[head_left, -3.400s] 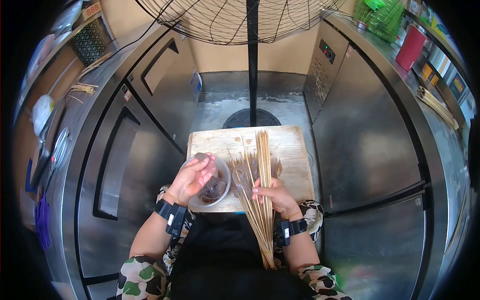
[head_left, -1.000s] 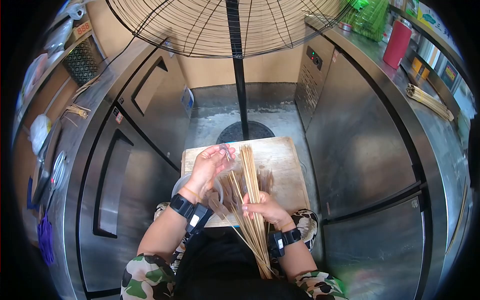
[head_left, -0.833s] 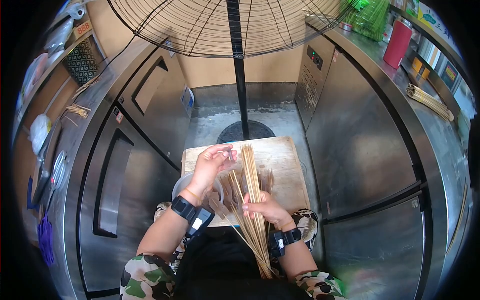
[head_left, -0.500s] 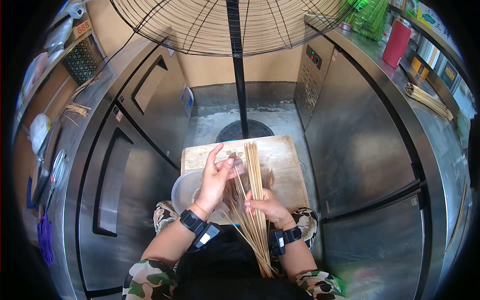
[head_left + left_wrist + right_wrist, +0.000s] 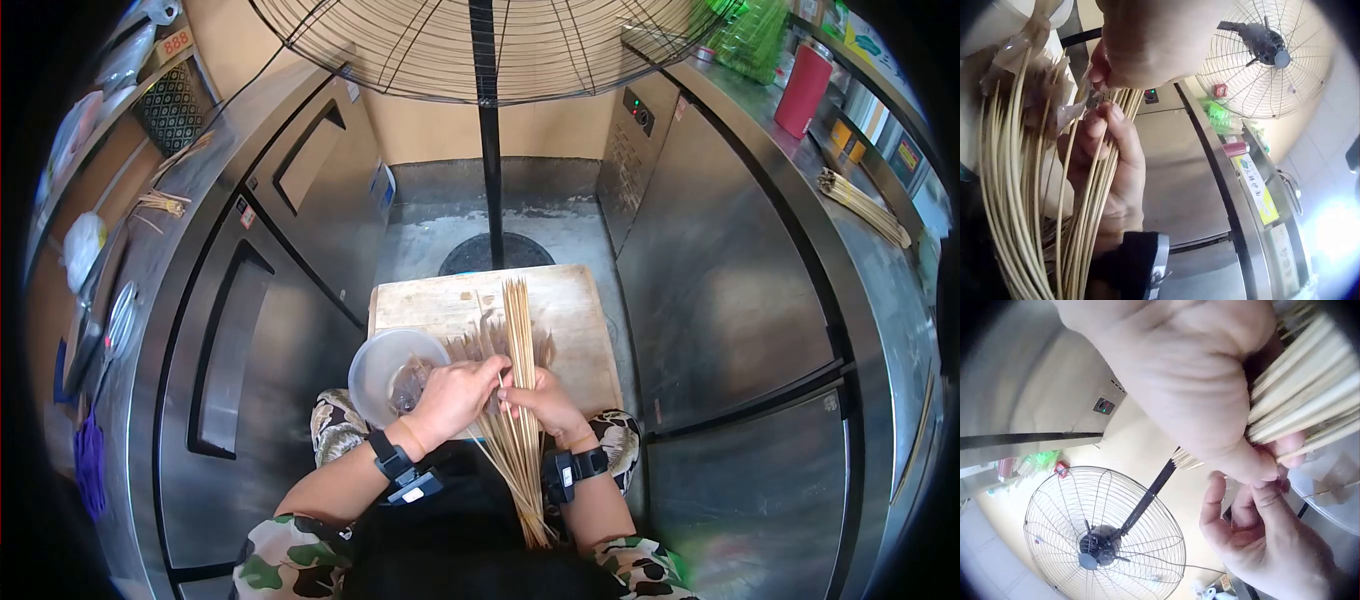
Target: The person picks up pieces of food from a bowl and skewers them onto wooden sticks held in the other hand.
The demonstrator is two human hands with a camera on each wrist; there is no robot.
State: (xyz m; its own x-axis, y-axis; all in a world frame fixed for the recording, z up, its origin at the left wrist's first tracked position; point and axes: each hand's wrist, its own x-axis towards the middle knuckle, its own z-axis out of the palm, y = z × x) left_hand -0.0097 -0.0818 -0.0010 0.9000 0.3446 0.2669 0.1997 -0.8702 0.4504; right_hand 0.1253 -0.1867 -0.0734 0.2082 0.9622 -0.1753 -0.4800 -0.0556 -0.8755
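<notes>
Both hands are together over the wooden cutting board (image 5: 578,300). The right hand (image 5: 545,400) grips the bundle of bamboo skewers (image 5: 519,320), fingers curled round it. The bundle lies lengthwise over the board, tips pointing away from the person. The left hand (image 5: 455,395) pinches at the bundle just beside the right thumb. A clear plastic bowl (image 5: 378,362) stands at the board's left edge.
</notes>
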